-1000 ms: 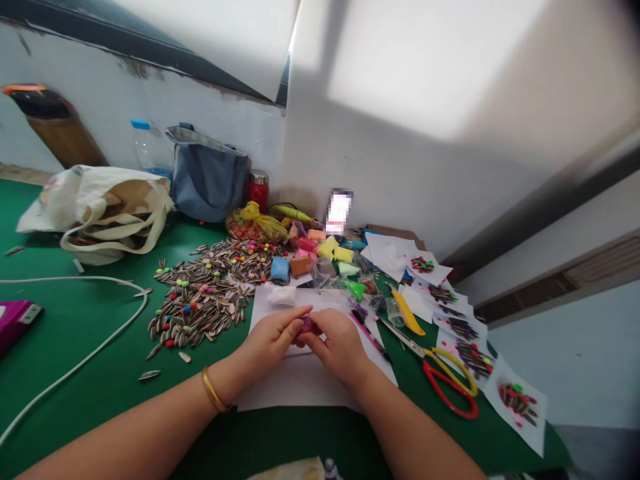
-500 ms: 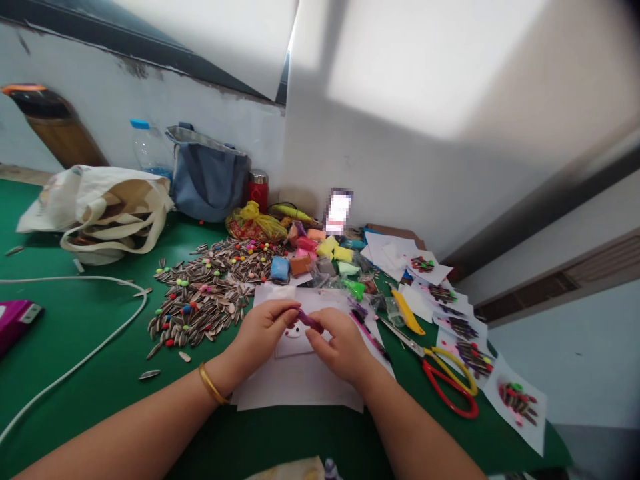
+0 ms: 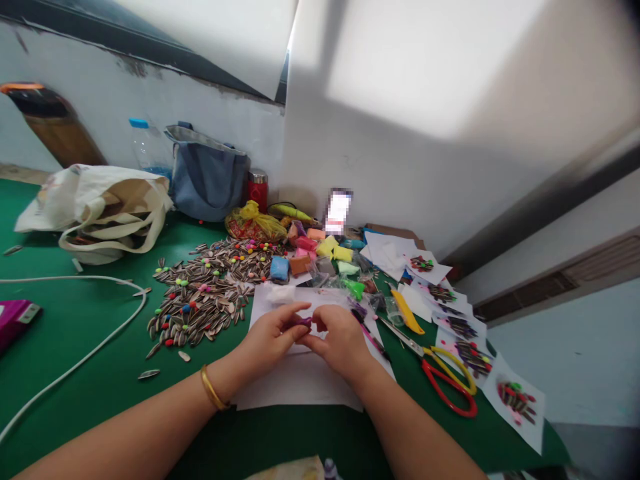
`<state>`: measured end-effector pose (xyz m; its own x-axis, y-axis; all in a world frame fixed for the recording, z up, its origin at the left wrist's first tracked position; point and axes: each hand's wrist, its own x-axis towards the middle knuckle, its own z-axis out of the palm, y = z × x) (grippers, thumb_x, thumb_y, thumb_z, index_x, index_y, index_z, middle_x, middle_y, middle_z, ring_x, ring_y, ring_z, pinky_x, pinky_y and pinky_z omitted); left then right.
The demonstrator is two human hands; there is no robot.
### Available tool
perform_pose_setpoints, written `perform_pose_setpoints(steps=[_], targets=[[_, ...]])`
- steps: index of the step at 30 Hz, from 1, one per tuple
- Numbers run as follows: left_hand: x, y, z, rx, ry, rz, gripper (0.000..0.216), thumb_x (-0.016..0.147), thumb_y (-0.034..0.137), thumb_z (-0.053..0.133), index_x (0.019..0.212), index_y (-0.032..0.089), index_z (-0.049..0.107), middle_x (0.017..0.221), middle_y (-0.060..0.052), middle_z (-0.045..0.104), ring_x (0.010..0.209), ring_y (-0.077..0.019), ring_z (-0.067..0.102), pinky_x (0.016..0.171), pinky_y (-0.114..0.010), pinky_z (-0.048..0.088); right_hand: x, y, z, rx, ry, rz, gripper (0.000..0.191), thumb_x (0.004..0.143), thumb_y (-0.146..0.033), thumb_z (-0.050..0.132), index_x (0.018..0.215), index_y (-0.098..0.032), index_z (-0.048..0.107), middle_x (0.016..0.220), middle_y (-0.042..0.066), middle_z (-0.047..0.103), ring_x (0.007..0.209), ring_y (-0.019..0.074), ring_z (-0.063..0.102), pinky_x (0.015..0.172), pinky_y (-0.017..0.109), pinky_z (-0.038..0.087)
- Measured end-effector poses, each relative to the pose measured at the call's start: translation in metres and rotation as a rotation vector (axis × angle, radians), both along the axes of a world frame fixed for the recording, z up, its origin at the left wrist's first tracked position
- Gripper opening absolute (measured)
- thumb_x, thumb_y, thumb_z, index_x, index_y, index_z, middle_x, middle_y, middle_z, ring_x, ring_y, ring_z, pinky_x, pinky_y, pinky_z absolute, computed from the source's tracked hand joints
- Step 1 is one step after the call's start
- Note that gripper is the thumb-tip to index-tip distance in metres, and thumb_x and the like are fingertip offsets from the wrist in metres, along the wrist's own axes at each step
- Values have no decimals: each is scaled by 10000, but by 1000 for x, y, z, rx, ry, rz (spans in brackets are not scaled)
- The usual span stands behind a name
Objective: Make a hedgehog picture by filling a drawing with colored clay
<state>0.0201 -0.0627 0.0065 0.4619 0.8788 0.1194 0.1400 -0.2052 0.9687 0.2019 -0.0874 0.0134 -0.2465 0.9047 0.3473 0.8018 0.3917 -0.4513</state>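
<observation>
My left hand and my right hand meet over a white sheet of paper on the green table. Both pinch a small purple lump of clay between thumbs and fingertips. A gold bangle circles my left wrist. A pile of striped sunflower seeds with coloured clay dots lies just left of the paper. Small packets of coloured clay are heaped behind it.
Red and yellow scissors, a yellow tool and several paper cards with seed pictures lie to the right. Behind stand a cream tote bag, a blue bag, a red flask. A white cable crosses the left.
My hands drew slightly apart, stretching the purple clay, then came back together; now the fingertips pinch it close again over the paper.
</observation>
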Motion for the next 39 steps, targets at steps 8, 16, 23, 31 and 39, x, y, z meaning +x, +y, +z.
perform_pose_setpoints(steps=[8, 16, 23, 31, 39], targets=[[-2, 4, -7, -11, 8, 46, 164, 875, 332, 589, 920, 185, 645, 778, -14, 704, 713, -165, 686, 690, -280, 556, 1, -2, 3, 25, -43, 166, 263, 991, -376, 526, 852, -196, 657, 795, 55, 654, 786, 195, 574, 703, 301, 354], [-4, 12, -5, -101, -111, 207, 247, 839, 411, 627, 896, 171, 646, 717, -15, 688, 645, -171, 671, 635, -299, 572, 6, -1, 7, -22, 140, 106, 262, 952, -420, 576, 849, -194, 657, 777, 34, 651, 751, 184, 557, 691, 296, 380], [-6, 10, -13, 51, 61, 143, 245, 861, 377, 616, 992, 209, 737, 930, -38, 752, 857, -199, 688, 816, -314, 543, -1, -5, 4, -104, 155, 216, 125, 949, -265, 569, 906, -203, 669, 849, 26, 667, 795, 164, 583, 726, 270, 395], [-2, 3, -1, 111, 124, -48, 258, 859, 365, 650, 1054, 224, 744, 1051, -34, 746, 965, -223, 666, 842, -291, 504, 2, 0, -3, -17, -5, 43, 329, 889, -444, 671, 702, -181, 607, 685, 25, 621, 677, 171, 543, 625, 286, 317], [-4, 7, -7, 67, 98, 4, 191, 881, 346, 632, 931, 214, 762, 908, -23, 747, 851, -189, 678, 772, -272, 506, -1, -2, -1, -12, 25, 124, 179, 894, -358, 687, 857, -186, 651, 795, 32, 672, 762, 187, 582, 697, 291, 364]])
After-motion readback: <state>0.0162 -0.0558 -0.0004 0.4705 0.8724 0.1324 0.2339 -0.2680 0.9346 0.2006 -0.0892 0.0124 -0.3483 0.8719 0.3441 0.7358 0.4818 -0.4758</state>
